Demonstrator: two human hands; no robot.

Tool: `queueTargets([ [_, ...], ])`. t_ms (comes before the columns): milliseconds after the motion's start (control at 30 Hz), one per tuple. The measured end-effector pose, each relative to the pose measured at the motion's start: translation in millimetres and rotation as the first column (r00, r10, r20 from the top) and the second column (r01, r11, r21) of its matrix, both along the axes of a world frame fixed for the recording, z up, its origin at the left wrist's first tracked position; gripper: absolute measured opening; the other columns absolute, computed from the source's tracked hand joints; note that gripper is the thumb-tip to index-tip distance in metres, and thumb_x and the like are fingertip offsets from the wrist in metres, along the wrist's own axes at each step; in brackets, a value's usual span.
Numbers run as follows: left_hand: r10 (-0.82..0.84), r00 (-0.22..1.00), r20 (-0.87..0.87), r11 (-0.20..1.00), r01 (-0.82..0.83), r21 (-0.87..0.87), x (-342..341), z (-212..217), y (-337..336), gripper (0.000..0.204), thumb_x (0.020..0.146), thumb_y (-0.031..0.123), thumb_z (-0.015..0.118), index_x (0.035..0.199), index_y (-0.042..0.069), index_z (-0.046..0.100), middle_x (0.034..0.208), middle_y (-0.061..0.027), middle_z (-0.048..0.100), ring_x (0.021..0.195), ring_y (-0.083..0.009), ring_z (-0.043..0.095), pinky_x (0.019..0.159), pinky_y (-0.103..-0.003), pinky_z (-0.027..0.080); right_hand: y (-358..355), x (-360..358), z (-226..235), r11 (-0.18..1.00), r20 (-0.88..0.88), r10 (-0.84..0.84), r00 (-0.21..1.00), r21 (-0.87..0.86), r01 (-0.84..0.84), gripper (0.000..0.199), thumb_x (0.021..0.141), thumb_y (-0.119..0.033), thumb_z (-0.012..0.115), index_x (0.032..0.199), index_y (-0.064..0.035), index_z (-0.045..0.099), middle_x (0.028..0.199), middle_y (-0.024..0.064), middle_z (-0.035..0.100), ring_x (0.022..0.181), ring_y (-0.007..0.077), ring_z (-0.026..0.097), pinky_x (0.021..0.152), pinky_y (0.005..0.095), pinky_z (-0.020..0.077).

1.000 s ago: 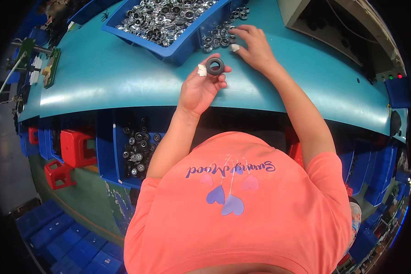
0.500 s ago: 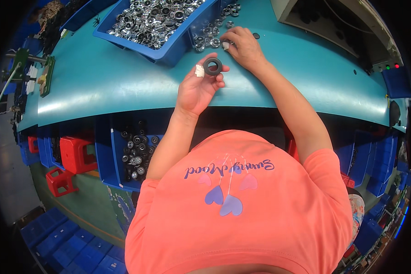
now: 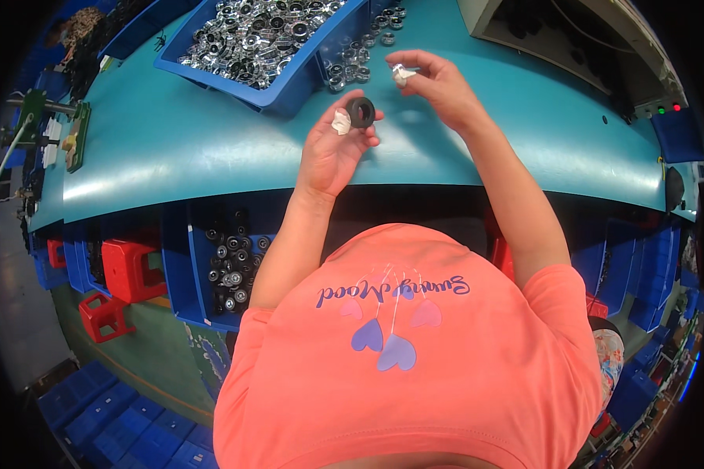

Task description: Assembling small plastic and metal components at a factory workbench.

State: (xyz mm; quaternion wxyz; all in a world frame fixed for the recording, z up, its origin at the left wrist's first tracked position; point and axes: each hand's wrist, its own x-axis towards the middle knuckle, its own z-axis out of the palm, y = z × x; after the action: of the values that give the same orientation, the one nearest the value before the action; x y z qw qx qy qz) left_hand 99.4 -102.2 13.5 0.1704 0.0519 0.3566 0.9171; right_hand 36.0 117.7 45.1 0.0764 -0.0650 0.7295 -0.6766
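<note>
My left hand [image 3: 332, 152] is raised over the teal table [image 3: 211, 148] and pinches a black ring-shaped part [image 3: 360, 112] between thumb and fingers; its thumb tip is wrapped in white tape. My right hand [image 3: 438, 82] hovers just to the right, fingers closed on a small silvery part [image 3: 403, 75], with white tape on a fingertip. Loose metal rings [image 3: 360, 59] lie on the table just beyond both hands, beside a blue bin [image 3: 289, 86] full of shiny metal rings.
A grey machine housing [image 3: 571, 47] stands at the far right of the table. Under the table's front edge, a blue bin [image 3: 211, 273] holds dark round parts. Red stools [image 3: 129, 270] sit to the left, and blue crates [image 3: 109, 422] lie on the floor.
My right hand has lifted off the loose rings on the table and drawn back toward my left hand with a small part. My left hand has kept holding the black ring.
</note>
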Motion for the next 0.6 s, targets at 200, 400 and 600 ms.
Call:
queueTargets([
  [200, 0.135, 0.864, -0.484, 0.535, -0.475, -0.699, 1.8, 12.1, 9.1, 0.053, 0.083, 0.006, 0.082, 0.129, -0.001, 0.058, 0.105, -0.0081, 0.064, 0.086, -0.014, 0.065, 0.073, -0.025, 0.054, 2.3, 27.1, -22.7, 0.999, 0.085, -0.004, 0.996, -0.041, 0.008, 0.037, 0.087, -0.024, 0.074, 0.122, -0.0106, 0.071, 0.096, 0.0013, 0.069, 0.082, 0.0097, 0.062, 0.074, 0.0256, 0.049],
  [400, 0.052, 0.731, -0.681, 0.269, -0.667, -0.695, 8.9, 25.1, 17.1, 0.042, 0.076, 0.014, 0.087, 0.111, 0.0, 0.069, 0.095, -0.0052, 0.063, 0.077, -0.0132, 0.065, 0.067, -0.027, 0.054, -0.3, 33.0, -27.0, 1.0, 0.072, 0.015, 0.997, -0.014, -0.014, 0.035, 0.087, -0.018, 0.072, 0.121, -0.0102, 0.072, 0.093, -0.0003, 0.069, 0.079, 0.0071, 0.061, 0.069, 0.0239, 0.0472],
  [600, 0.04, 0.734, -0.678, 0.256, -0.663, -0.704, 8.8, 22.2, 21.9, 0.043, 0.075, 0.015, 0.088, 0.111, 0.0, 0.069, 0.095, -0.0058, 0.063, 0.076, -0.0137, 0.065, 0.066, -0.027, 0.054, -1.3, 38.3, -29.0, 0.996, 0.011, 0.051, 0.999, -0.079, -0.05, 0.037, 0.084, -0.011, 0.069, 0.121, -0.0094, 0.072, 0.091, 0.0006, 0.069, 0.081, 0.0072, 0.06, 0.071, 0.0247, 0.0476],
])
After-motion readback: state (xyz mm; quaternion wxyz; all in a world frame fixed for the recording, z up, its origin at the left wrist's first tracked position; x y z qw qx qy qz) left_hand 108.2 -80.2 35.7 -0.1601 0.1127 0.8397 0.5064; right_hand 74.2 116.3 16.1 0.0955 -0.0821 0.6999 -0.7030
